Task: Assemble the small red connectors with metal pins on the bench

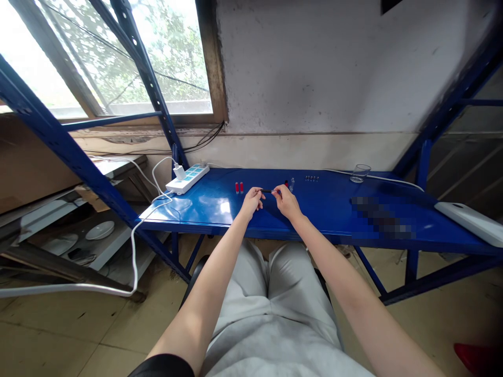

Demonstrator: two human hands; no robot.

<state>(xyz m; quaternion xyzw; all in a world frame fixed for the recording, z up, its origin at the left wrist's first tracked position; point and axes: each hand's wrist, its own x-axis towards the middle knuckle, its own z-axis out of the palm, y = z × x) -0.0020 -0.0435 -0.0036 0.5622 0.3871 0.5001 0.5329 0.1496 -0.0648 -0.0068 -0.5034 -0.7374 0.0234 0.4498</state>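
Note:
My left hand (pixel 252 202) is closed on one end of a thin dark rod (pixel 267 190) just above the blue tabletop (pixel 212 212). At the rod's other end, the fingers of my right hand (pixel 287 202) pinch it. The rod lies level between the two hands; what exactly it is stays too small to tell. Two small red cylinders (pixel 239 188) stand side by side beyond my left hand. Just past my right hand are a small red piece (pixel 286 184) and a small clear piece (pixel 292 184), both partly hidden or hard to make out.
Several tiny metallic pieces (pixel 312 178) sit in a row toward the back. Farther right are a clear glass (pixel 360 173), a blurred dark patch (pixel 379 217) and a white flat object (pixel 471 221). A power strip (pixel 187 179) with a white cable occupies the left end. Blue posts (pixel 145 63) frame the table.

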